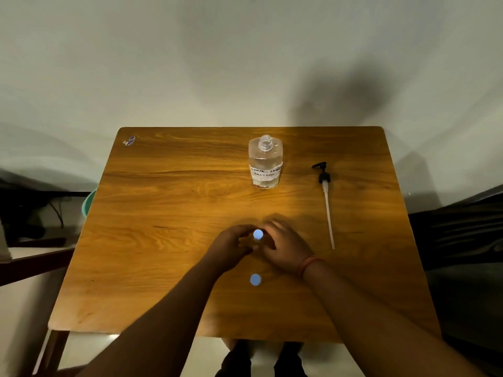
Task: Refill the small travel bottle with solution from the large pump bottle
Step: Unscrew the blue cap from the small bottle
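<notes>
Forearms come in first, both reaching up the wooden table (163,240) from the near edge, and between them on the wood sits a small pale-blue round piece (255,279), on its own; I'd guess it is a cap, though I can't be sure. Just beyond it the two hands meet around the small travel bottle (258,238), which stands upright with its long axis pointing up at the camera, so mostly the blue top shows. Left hand (231,247) curls in from the left with its fingers wrapped against the bottle's side. Right hand (285,247) cups it from the right, but it is blurred, and whether it truly grips or only touches I cannot tell. Farther up the table, well apart from the hands, the large pump bottle (265,161) stands open-necked and partly full, straight ahead and slightly to the right. Its pump head (324,194) lies flat to the right, tube pointing back toward the person. My read: the right hand is nearer the big bottle for the pour.
</notes>
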